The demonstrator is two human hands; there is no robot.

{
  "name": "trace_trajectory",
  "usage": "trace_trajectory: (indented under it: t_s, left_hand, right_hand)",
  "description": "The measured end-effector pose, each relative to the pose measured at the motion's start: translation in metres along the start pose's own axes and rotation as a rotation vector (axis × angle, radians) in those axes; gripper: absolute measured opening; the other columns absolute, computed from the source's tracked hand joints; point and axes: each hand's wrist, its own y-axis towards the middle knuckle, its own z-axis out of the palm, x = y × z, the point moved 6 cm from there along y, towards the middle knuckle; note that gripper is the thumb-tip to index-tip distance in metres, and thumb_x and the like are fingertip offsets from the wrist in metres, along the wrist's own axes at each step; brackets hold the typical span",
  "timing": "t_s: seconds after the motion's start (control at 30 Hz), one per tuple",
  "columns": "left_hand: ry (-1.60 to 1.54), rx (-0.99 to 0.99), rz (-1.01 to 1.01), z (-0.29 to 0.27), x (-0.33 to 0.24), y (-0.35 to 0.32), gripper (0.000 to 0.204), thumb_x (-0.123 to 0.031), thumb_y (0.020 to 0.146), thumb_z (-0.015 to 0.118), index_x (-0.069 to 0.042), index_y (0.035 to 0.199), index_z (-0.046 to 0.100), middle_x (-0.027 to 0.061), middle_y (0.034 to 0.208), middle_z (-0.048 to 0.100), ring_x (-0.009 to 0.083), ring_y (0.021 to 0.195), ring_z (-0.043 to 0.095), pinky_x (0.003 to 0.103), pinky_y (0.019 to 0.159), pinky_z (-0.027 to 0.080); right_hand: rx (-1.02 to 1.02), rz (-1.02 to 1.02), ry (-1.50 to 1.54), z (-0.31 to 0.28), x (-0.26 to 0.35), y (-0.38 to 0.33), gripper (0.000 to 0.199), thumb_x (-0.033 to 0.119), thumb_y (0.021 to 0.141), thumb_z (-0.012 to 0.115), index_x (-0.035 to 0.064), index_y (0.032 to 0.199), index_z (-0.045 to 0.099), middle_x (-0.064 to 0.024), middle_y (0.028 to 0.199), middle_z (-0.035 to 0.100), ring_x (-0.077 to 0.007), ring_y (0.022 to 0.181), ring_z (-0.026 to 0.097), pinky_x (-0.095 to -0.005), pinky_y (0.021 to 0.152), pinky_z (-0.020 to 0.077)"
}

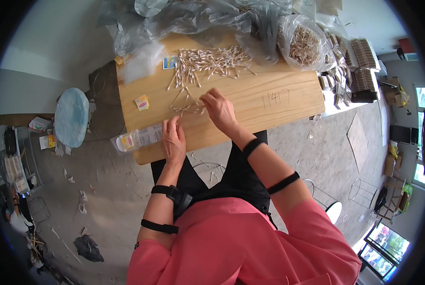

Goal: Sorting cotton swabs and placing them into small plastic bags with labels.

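On the wooden table (250,85): I saw some loose swabs (192,111) lying crossed toward the near side, apart from the large swab pile (207,61) farther back.
Right hand (221,111): its thumb and forefinger were closed to a pinch just over the loose swabs; from my remote seat I could not tell whether a stick was caught between them.
Left hand (173,142): it was near the table's near edge, fingers loosely bent, at the end of a clear packet (127,141); I could not tell whether it gripped anything.
Step in hand: I judged it to be the gathering of those few sticks.
Next move: I reckoned it called for a light fingertip hold on one stick, without dragging its crossed neighbours along.
Cards and bags: a yellow-and-white card (142,102) lay left of the loose swabs; a blue card (170,62) and flat clear bags (141,65) lay at the pile's left.
Far side: crumpled plastic sheeting (184,28) crowded the edge, with a bag full of swabs (304,45) to the right.
Hindrance: I thought the tangle itself was the main one; the packet also took up wood beside the left hand.
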Motion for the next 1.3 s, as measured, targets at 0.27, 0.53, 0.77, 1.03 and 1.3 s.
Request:
trace_trajectory:
  t_s: [0.27,0.53,0.77,1.03,1.3]
  left_hand:
    - [-0.008,0.051,-0.013,0.003,0.01,-0.008,0.023,-0.003,0.091,0.057,-0.005,0.114,0.057,0.0144,0.104,0.054,0.0347,0.096,0.058,0.045,0.079,0.048]
    - [0.131,-0.022,0.093,0.006,0.011,-0.016,0.028,-0.006,0.092,0.058,-0.009,0.119,0.054,0.0126,0.107,0.053,0.0332,0.098,0.057,0.043,0.083,0.048]
    - [0.006,0.038,0.05,0.004,0.01,-0.012,0.027,-0.007,0.092,0.06,-0.007,0.119,0.057,0.0148,0.106,0.055,0.0354,0.098,0.056,0.045,0.083,0.047]
    - [0.034,-0.014,0.109,0.005,0.016,-0.024,0.027,-0.008,0.092,0.06,-0.005,0.119,0.056,0.0174,0.108,0.054,0.0378,0.101,0.055,0.046,0.084,0.046]
    - [0.083,-0.005,0.008,0.008,0.017,-0.017,0.028,-0.007,0.091,0.061,-0.005,0.119,0.057,0.0176,0.107,0.055,0.037,0.097,0.058,0.046,0.081,0.048]
  right_hand:
    - [0.326,-0.176,-0.131,0.026,-0.007,0.046,0.01,0.013,0.084,0.064,0.0054,0.088,0.061,-0.0117,0.094,0.058,-0.0334,0.088,0.062,-0.0431,0.072,0.0501]
    - [0.119,-0.294,-0.616,-0.042,0.01,0.027,0.007,0.003,0.082,0.055,0.0026,0.089,0.056,-0.0137,0.095,0.054,-0.0287,0.092,0.061,-0.042,0.074,0.0514]
    - [-0.005,0.021,-0.409,-0.153,-0.03,0.017,0.003,0.005,0.089,0.053,0.0041,0.093,0.052,-0.0155,0.094,0.054,-0.038,0.087,0.059,-0.0461,0.07,0.0479]
    - [-0.371,0.054,-0.302,-0.235,-0.057,0.036,0.008,0.008,0.087,0.062,0.0021,0.09,0.058,-0.0174,0.087,0.061,-0.0378,0.08,0.061,-0.0442,0.07,0.0486]
    - [-0.394,0.187,-0.493,-0.296,-0.073,0.058,0.022,0.016,0.084,0.068,0.0075,0.103,0.07,-0.0138,0.092,0.071,-0.0321,0.087,0.068,-0.0416,0.073,0.0528]
